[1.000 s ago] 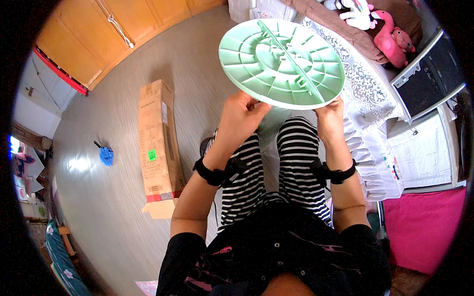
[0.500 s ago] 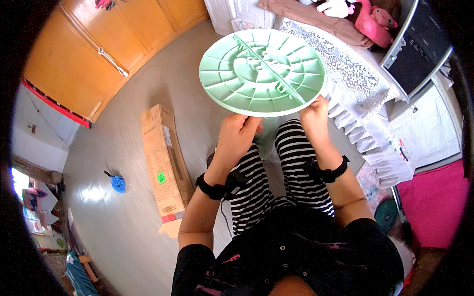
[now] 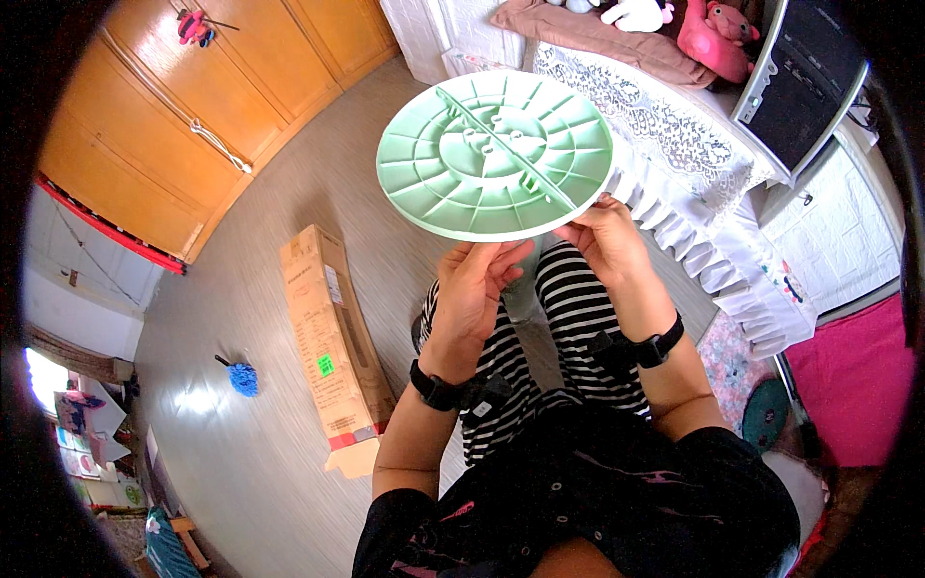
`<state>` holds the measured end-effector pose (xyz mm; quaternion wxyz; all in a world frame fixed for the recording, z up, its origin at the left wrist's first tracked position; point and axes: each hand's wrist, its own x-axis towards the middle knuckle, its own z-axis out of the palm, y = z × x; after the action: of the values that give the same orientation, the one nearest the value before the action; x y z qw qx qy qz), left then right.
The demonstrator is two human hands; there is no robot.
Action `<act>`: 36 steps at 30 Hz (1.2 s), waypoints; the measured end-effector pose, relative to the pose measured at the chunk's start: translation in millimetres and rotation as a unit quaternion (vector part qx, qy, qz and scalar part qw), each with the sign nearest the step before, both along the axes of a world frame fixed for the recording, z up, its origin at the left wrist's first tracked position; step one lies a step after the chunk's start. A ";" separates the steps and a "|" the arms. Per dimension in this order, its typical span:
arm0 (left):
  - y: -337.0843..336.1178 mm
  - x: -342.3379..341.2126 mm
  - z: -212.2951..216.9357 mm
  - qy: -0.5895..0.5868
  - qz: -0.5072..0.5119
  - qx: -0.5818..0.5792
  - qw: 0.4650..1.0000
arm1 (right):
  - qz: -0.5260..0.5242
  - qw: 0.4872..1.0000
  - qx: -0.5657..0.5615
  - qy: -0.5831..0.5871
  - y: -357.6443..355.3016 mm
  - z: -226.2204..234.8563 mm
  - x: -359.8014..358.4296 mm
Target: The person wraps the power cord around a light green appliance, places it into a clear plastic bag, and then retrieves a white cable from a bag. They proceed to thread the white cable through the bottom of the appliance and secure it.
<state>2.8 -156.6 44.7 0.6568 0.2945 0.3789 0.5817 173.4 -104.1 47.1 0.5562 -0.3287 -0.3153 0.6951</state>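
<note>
A round pale-green plastic disc is held up in front of my knees, its ribbed side with a raised bar across the middle facing me. My right hand pinches the disc's near right rim, thumb near the edge. At the near rim is my left hand, its fingers bent and curled inward against the edge; part of its grip is hidden below the disc. A translucent greenish thing shows between my knees under the disc; I cannot make out its kind.
A long open cardboard box lies on the grey floor to my left, with a blue duster beyond it. Wooden cabinet doors stand at the far left. At right are a lace-covered surface with plush toys and a computer tower.
The disc has shifted slightly left and nearer to me. My left hand has turned and its fingers have loosened at the rim, while my right hand's grip has slid a little along it.
</note>
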 end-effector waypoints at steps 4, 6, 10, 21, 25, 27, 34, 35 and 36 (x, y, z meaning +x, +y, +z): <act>1.8 1.7 -4.2 -0.031 -0.018 -0.009 0.999 | 0.024 0.998 -0.025 0.055 6.0 -1.6 1.3; 2.9 3.9 -7.2 -0.055 -0.030 -0.003 0.998 | 0.038 0.994 -0.042 0.099 10.0 -10.0 2.9; 3.9 8.7 -11.9 -0.104 -0.013 0.005 0.994 | -0.014 0.994 -0.031 0.101 4.8 -7.8 -5.0; 3.7 -11.2 9.4 0.273 0.002 0.077 0.959 | -0.079 0.989 0.103 -0.067 5.1 -14.2 -11.5; 6.9 -18.5 9.9 0.257 -0.017 0.114 0.959 | -0.099 0.983 0.140 -0.058 10.8 -16.3 -16.4; 13.7 -26.8 2.1 0.212 -0.038 0.138 0.967 | -0.100 0.984 0.141 -0.047 11.3 -14.0 -20.0; 11.1 -26.2 9.4 0.191 -0.026 0.159 0.968 | -0.104 0.985 0.134 -0.033 11.3 -11.5 -17.9; 12.9 -29.3 8.0 0.186 -0.030 0.163 0.968 | -0.087 0.987 0.131 -0.034 12.9 -13.2 -16.2; 10.2 -31.6 8.2 0.242 -0.036 0.188 0.951 | -0.098 0.983 0.150 -0.037 11.6 -15.3 -17.0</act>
<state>-28.8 -146.5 52.9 0.4992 0.5578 0.3992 0.5294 156.4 -92.5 31.8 0.6529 -0.2959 -0.4026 0.5692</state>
